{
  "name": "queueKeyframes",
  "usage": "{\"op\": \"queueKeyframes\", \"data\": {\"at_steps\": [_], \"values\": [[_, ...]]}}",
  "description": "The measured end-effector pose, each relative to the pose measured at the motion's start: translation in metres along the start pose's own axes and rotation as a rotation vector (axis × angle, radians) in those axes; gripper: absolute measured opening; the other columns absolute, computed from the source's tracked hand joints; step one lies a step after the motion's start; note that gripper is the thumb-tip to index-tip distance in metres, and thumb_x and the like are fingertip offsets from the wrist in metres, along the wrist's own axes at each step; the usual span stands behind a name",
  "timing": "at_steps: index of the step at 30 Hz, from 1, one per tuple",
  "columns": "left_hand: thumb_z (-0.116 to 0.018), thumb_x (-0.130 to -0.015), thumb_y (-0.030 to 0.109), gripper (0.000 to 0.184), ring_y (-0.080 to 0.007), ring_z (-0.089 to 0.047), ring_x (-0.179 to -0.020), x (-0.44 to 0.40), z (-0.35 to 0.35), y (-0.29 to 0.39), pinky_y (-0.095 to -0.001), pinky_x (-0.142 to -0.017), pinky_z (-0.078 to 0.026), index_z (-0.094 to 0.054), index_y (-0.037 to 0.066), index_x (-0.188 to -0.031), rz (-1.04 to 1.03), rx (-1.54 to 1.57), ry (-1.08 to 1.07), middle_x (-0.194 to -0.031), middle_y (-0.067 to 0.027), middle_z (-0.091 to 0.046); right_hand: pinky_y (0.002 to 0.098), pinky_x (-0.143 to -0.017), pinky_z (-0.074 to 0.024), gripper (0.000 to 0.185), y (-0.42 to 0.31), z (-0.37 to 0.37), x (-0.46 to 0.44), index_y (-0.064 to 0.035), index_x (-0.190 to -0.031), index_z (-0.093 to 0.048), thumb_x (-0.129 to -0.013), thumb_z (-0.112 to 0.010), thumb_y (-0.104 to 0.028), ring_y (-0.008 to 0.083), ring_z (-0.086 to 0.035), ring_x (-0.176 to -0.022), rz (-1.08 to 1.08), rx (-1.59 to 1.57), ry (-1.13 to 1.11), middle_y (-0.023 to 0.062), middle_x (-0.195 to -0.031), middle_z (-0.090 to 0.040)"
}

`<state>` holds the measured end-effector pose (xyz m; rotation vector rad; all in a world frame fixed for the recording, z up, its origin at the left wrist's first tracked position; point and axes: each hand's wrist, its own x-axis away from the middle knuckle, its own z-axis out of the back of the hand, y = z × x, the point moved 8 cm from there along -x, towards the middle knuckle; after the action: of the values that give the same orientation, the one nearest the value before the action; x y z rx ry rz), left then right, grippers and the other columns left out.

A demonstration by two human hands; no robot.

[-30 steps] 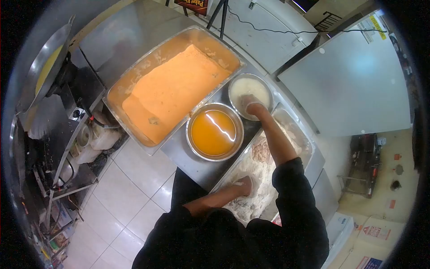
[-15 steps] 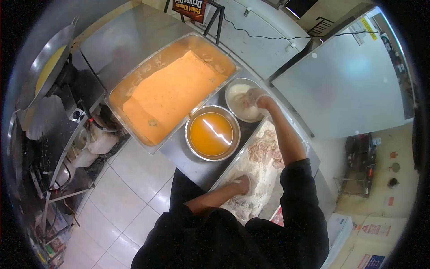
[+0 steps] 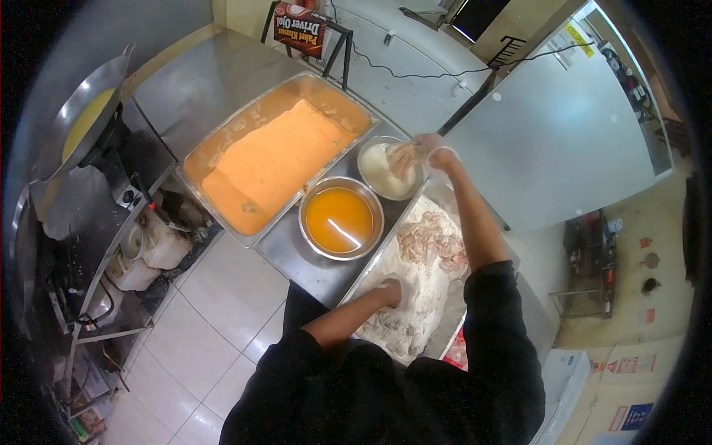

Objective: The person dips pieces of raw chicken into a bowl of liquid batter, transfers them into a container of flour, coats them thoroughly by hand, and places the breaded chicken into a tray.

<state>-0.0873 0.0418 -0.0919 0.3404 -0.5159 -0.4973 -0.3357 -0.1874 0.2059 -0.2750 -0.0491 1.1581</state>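
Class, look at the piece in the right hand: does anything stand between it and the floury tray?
Yes: the near rim of the bowl of whitish liquid. The right hand holds the pale piece over that bowl, beside the floury tray. Nothing else visible stands between them.

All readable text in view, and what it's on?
"Paket Khusus": sign, upside down in view.
"Driver Ojol": same sign, also upside down.
Too small or blurred to read: yellow label and white label, both on the grey panel; red-and-white notice and blue poster, both on the right wall.
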Motion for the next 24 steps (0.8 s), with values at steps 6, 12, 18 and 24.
{"op": "queueKeyframes", "data": {"at_steps": [6,12,18,24], "values": [[-0.051,-0.077,0.038,0.041,-0.0293,-0.056,-0.094,0.01,0.018,-0.004,-0.0399,-0.083,-0.041,-0.06,0.007,-0.103,-0.092,0.111,0.286,-0.105,-0.0149,-0.059,0.0365,-0.077,-0.0431,0.026,0.012,0.061,0.041,-0.0043,-0.093,-0.058,-0.077,-0.056,-0.025,0.0278,-0.056,-0.089,0.106,0.179,-0.029,0.0139,-0.097,-0.059],[-0.053,-0.074,0.04,0.042,-0.0309,-0.06,-0.081,0.061,0.08,0.02,-0.0401,-0.073,-0.045,-0.063,0.003,-0.092,-0.141,0.162,0.191,-0.093,-0.0183,-0.062,0.0378,-0.074,-0.0436,0.023,-0.023,0.129,0.141,-0.0023,-0.094,-0.058,-0.077,-0.055,-0.017,0.0344,-0.056,-0.085,-0.059,0.068,0.014,0.0177,-0.094,-0.059],[-0.055,-0.072,0.027,0.034,-0.0287,-0.056,-0.096,-0.013,0.027,0.026,-0.0375,-0.083,-0.043,-0.062,0.004,-0.096,-0.121,0.007,0.052,-0.108,-0.0168,-0.057,0.0392,-0.071,-0.0438,0.03,0.004,0.083,0.215,-0.0035,-0.098,-0.057,-0.076,-0.057,-0.024,0.0298,-0.057,-0.08,-0.262,0.024,-0.172,0.016,-0.091,-0.06],[-0.055,-0.07,0.03,0.043,-0.0301,-0.061,-0.083,0.041,0.115,0.062,-0.0403,-0.072,-0.045,-0.056,0.001,-0.102,-0.097,-0.03,0.261,-0.091,-0.0194,-0.061,0.037,-0.084,-0.0426,0.045,0.0,0.042,0.297,-0.0078,-0.117,-0.05,-0.077,-0.061,-0.025,0.0305,-0.051,-0.104,-0.493,0.058,-0.14,0.0164,-0.118,-0.05]]}}
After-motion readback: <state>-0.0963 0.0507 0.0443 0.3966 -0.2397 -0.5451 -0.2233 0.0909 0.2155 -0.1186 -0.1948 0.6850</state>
